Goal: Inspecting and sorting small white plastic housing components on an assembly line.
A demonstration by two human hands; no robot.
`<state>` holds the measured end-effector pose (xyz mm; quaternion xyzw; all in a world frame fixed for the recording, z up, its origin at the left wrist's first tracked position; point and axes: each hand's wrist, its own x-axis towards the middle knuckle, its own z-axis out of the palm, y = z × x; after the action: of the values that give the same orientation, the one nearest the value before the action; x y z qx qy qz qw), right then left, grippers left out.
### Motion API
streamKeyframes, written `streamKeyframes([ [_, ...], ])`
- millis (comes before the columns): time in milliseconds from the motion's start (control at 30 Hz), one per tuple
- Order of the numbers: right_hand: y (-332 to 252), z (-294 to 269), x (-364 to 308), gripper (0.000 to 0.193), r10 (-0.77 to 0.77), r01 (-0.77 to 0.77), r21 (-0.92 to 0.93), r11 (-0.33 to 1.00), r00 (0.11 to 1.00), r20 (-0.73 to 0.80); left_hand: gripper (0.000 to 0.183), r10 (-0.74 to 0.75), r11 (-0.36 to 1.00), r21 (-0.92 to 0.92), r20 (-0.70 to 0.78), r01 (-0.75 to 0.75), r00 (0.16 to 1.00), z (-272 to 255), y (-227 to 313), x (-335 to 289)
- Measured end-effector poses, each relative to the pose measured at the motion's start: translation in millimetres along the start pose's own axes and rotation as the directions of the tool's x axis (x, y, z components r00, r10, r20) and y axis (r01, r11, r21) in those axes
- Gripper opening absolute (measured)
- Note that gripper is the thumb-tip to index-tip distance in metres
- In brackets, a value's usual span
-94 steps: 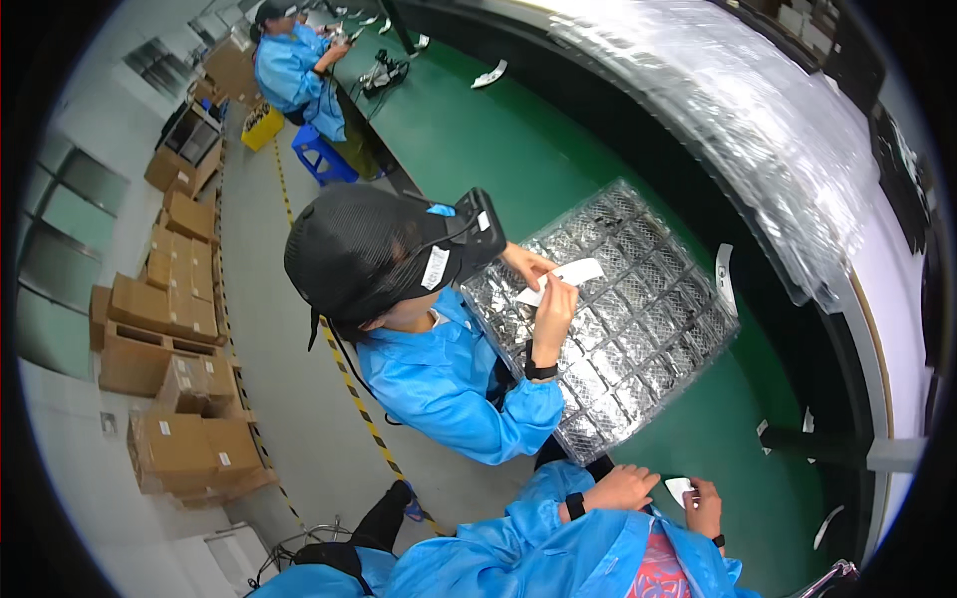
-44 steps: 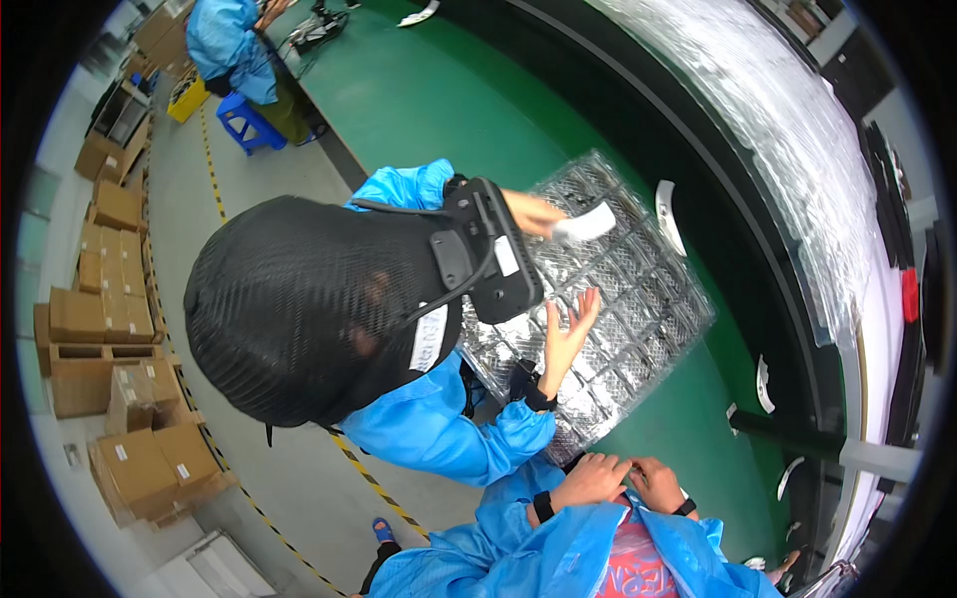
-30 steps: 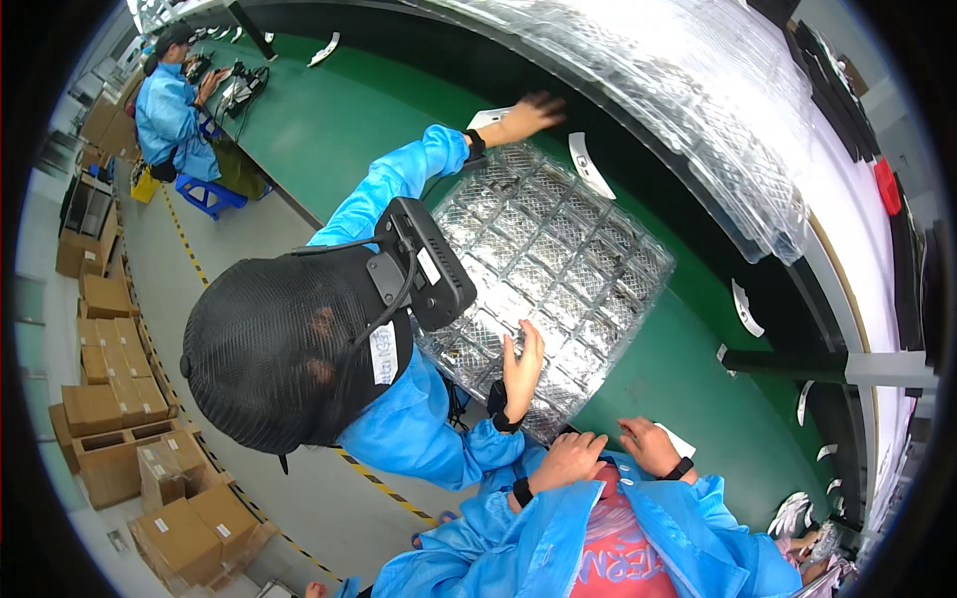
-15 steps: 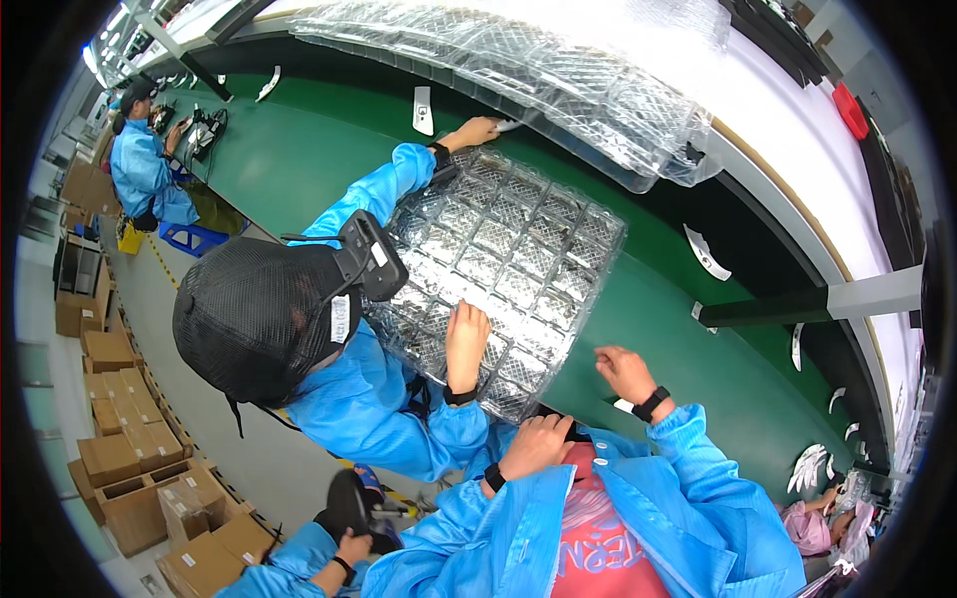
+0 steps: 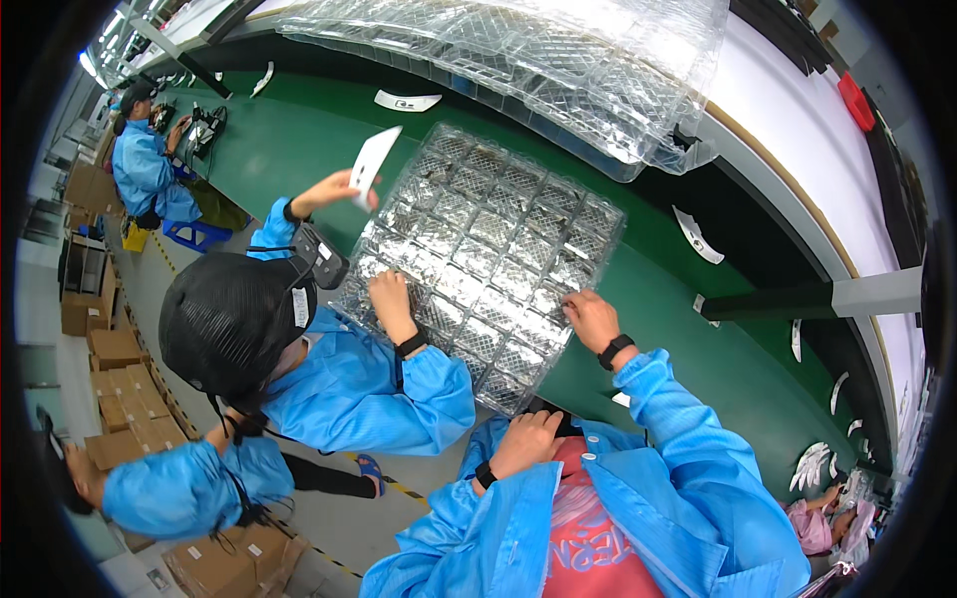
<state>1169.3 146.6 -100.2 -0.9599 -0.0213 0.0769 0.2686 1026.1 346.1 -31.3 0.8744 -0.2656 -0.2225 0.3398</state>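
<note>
A clear plastic tray [image 5: 498,234] with rows of shiny compartments lies on the green work surface in front of me. My right hand [image 5: 594,324] is at the tray's right side, fingers bent and pressed together over a compartment; whatever they grip is hidden. Against my waist rests my left hand [image 5: 528,444], fingers laid flat, away from the tray. A co-worker at my left holds a white curved plate [image 5: 374,164] with a few small holes beyond the tray's left corner. The co-worker's other hand [image 5: 391,302] is over the tray's near left part.
More white curved pieces [image 5: 407,101] lie along the green surface. Stacked clear trays [image 5: 558,70] overhang it from the white shelf. A metal post [image 5: 867,294] juts in at the right. White gloves [image 5: 812,465] lie farther right. Another person [image 5: 199,483] is behind, near cardboard boxes [image 5: 135,404].
My right hand has moved left onto the tray. The co-worker has lifted the white plate and drawn it back; their other hand has shifted left. A person behind has changed position.
</note>
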Motion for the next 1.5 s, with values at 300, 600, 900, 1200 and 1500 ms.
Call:
streamKeyframes([
  [300,-10,54,35,0.009,-0.232,0.203,-0.217,0.955,0.966,-0.115,0.045,-0.059,0.998,-0.029,-0.100,0.056,0.993,-15,-13,-8],
  [600,-1,70,40,0.016,-0.258,0.204,-0.288,0.936,0.952,-0.166,0.043,-0.086,0.995,-0.047,-0.014,0.086,0.996,-35,-21,-1],
  [900,-5,76,39,0.015,-0.067,0.049,-0.176,0.983,0.993,-0.094,0.044,-0.041,0.999,-0.015,-0.009,0.041,0.999,-37,-34,3],
  [1200,-14,85,48,0.012,0.027,-0.041,-0.224,0.974,0.998,-0.064,0.044,-0.091,0.995,-0.051,-0.057,0.088,0.994,-41,-45,-8],
  [1500,-1,87,50,0.016,0.043,-0.069,-0.336,0.939,0.996,-0.083,0.042,-0.048,0.995,-0.096,-0.078,0.041,0.996,-37,-48,-8],
])
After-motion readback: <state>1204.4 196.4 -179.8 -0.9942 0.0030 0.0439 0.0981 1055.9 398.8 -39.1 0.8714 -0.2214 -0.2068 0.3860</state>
